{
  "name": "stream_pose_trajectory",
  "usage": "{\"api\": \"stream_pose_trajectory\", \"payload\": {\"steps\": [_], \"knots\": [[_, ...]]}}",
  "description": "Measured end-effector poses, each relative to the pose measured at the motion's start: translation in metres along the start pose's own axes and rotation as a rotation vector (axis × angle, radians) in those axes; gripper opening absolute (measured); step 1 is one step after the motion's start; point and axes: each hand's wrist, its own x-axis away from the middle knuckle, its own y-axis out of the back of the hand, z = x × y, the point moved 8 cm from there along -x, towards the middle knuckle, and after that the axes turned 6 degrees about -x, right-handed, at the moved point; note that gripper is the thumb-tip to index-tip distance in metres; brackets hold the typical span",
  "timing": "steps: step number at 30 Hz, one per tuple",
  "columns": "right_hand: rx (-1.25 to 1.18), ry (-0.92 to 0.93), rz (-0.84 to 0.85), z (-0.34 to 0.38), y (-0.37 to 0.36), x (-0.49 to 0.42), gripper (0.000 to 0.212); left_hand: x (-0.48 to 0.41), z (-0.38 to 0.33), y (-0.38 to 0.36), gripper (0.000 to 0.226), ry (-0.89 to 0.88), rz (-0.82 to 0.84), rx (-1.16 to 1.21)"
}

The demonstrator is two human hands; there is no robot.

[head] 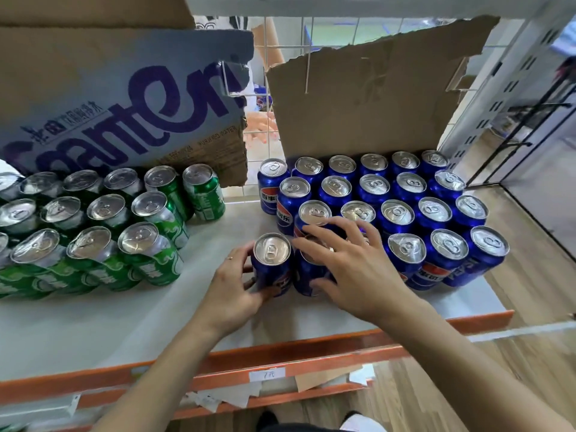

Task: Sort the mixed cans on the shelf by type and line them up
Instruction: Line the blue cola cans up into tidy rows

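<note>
Several blue Pepsi cans (402, 210) stand upright in rows on the right half of the white shelf (93, 332). Green cans (146, 241) stand grouped in rows on the left. My left hand (232, 289) grips one blue can (271, 263) at the front left corner of the blue group. My right hand (349, 263) lies over the neighbouring blue can (308, 275), fingers spread across its top and thumb against its front side. Both cans stand upright on the shelf, side by side.
A torn brown cardboard sheet (367, 101) leans behind the blue cans and a printed water carton (124, 101) behind the green ones. A wire grid (280, 32) backs the shelf. The orange shelf edge (280, 357) runs along the front. Wooden floor shows at right.
</note>
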Motion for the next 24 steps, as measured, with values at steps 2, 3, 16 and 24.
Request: {"api": "stream_pose_trajectory", "payload": {"steps": [2, 3, 16, 24], "knots": [[-0.008, 0.026, 0.011, -0.003, -0.001, 0.005, 0.074, -0.003, -0.002, -0.007, 0.073, 0.005, 0.083, 0.032], [-0.038, 0.037, -0.005, -0.002, 0.001, 0.008, 0.072, -0.004, 0.000, -0.007, 0.071, 0.019, 0.133, 0.063], [-0.789, -0.486, -0.492, -0.252, 0.096, 0.093, 0.043, -0.102, -0.066, 0.020, 0.034, 0.201, 0.040, -0.219], [-1.464, -0.683, -0.221, -0.311, 0.011, 0.100, 0.109, -0.109, -0.070, -0.018, 0.063, 0.431, 0.111, -0.402]]}}
